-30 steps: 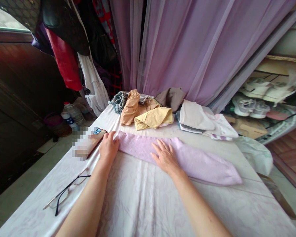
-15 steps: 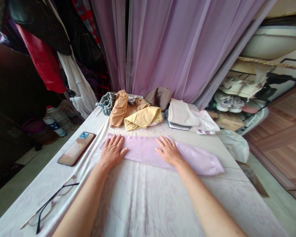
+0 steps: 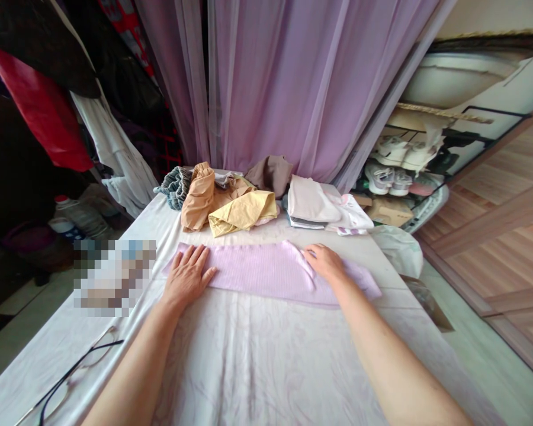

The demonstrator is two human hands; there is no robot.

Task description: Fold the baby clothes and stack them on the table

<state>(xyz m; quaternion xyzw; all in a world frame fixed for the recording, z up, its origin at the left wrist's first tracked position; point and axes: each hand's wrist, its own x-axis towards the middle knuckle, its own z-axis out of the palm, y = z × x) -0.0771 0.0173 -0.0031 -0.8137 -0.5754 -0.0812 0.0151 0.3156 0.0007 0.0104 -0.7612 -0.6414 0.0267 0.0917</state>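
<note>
We count two hands, a left hand [image 3: 187, 278] and a right hand [image 3: 327, 261]; one lilac garment [image 3: 253, 267]; one pair of glasses [image 3: 71, 369]; one red-capped bottle [image 3: 85, 215]; two pairs of shoes [image 3: 379, 179]. The heaped clothes [image 3: 198, 198] overlap too much for us to number.

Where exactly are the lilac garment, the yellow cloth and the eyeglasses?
Lilac garment [image 3: 249, 268]: head view, on its ribbed middle.
Yellow cloth [image 3: 243, 214]: head view, on its folded front.
Eyeglasses [image 3: 71, 371]: head view, on the dark part of the frame.
</note>
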